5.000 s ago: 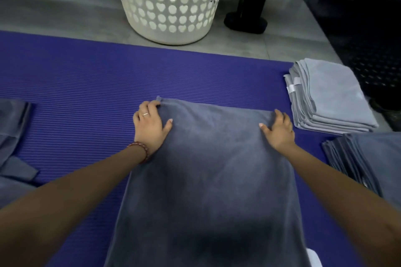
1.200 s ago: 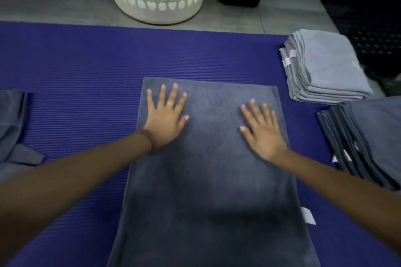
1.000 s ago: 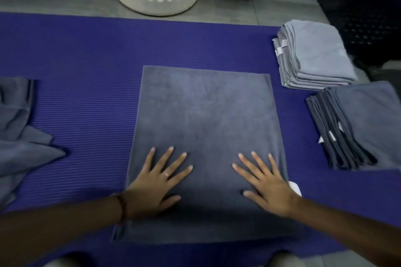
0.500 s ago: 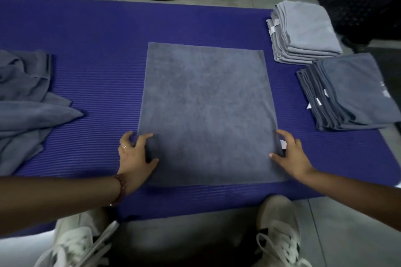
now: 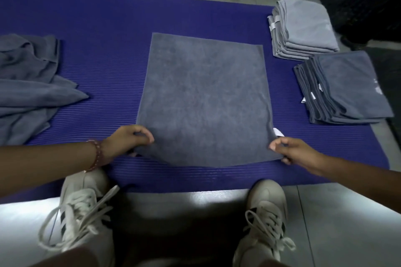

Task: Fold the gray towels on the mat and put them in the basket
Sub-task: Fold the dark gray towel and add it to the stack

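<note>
Your left hand point(image 5: 130, 141): pinching the near-left corner of the gray towel point(image 5: 204, 97) | your right hand point(image 5: 290, 151): pinching its near-right corner | towel: flat on the mat point(image 5: 104, 34), near edge slightly lifted

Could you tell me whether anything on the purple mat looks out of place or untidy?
Only the crumpled heap of gray towels at the purple mat's left edge looks untidy, apparently unfolded. The two folded stacks at right are neat.
</note>
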Demonstrator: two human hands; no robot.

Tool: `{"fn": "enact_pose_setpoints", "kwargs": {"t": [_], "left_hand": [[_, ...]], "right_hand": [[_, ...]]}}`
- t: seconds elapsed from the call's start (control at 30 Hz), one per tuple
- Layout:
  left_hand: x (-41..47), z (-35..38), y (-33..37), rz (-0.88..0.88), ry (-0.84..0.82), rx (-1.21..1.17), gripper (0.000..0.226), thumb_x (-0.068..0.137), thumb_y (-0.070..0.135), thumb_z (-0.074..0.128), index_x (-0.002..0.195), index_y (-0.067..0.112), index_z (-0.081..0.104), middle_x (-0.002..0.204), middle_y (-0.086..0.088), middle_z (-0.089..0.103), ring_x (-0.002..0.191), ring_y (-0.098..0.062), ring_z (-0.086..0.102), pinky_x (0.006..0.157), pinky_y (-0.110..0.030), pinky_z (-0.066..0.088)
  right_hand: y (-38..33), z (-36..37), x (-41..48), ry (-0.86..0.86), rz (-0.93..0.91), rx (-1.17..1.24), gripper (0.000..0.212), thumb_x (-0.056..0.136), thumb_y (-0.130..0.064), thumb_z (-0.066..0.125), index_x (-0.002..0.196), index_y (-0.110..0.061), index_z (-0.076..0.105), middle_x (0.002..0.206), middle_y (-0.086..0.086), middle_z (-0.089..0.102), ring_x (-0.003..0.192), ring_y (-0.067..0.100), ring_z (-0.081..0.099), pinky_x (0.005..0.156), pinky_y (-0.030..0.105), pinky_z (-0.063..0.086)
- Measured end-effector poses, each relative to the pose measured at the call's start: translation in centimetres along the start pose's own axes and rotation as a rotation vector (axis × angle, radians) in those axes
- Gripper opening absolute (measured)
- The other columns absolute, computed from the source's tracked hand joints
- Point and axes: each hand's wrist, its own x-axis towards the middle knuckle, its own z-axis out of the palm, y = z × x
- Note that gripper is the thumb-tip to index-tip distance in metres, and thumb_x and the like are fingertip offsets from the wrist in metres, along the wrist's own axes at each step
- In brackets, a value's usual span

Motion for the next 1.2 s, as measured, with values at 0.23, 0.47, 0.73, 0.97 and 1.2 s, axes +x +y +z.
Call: {"fn": "enact_pose_setpoints", "kwargs": {"t": [0.23,0.47,0.73,0.97,1.2], "left_hand": [[4.0,-3.5,5.3,-0.281,0.071,-0.89,0.026,0.094,0.034,0.049,0.086,0.011,0.057,0.057,0.001,0.066,0.048,-0.006,0.064,0.046,-0.013,0.05],[9.7,-4.4,6.3,-0.163,0.058,0.083,0.034,0.065,0.036,0.082,0.08,0.013,0.063,0.072,-0.008,0.058,0.048,-0.01,0.05,0.044,-0.019,0.039],[13.2,-1.8,4.9,0.232,0.394,0.259,0.048,0.087,0.012,0.062,0.13,0.009,0.041,0.128,-0.019,0.046,0.113,-0.035,0.048,0.094,-0.041,0.04],[14.7,-2.8,4.8,0.199,0.391,0.328,0.009,0.09,0.027,0.057,0.09,0.02,0.051,0.1,-0.009,0.057,0.086,-0.024,0.053,0.072,-0.035,0.038],[15.1,-2.8,5.0,0.14,0.444,0.1,0.008,0.091,0.016,0.059,0.09,0.011,0.053,0.089,-0.007,0.057,0.085,-0.022,0.05,0.074,-0.029,0.033]], "right_hand": [[-5.0,-2.6,2.3,0.045,0.09,0.571,0.041,0.067,-0.05,0.064,0.096,-0.023,0.054,0.086,-0.001,0.069,0.076,0.007,0.068,0.067,0.019,0.048],[-6.3,-2.6,7.9,0.338,0.019,-0.135,0.042,0.08,-0.016,0.074,0.116,0.001,0.061,0.084,0.005,0.062,0.067,0.011,0.059,0.05,0.013,0.042],[-6.0,-1.3,10.6,0.483,-0.3,-0.498,0.04,0.085,-0.015,0.066,0.122,-0.017,0.051,0.121,0.01,0.054,0.11,0.027,0.053,0.085,0.034,0.042],[-6.0,-1.9,11.5,0.491,-0.161,-0.341,0.022,0.082,-0.017,0.071,0.091,-0.012,0.052,0.083,0.001,0.057,0.08,0.019,0.054,0.068,0.028,0.038],[-6.3,-3.0,11.5,0.469,-0.111,0.083,0.021,0.088,-0.009,0.063,0.072,-0.01,0.049,0.076,0.009,0.059,0.072,0.019,0.055,0.059,0.022,0.047]]}}
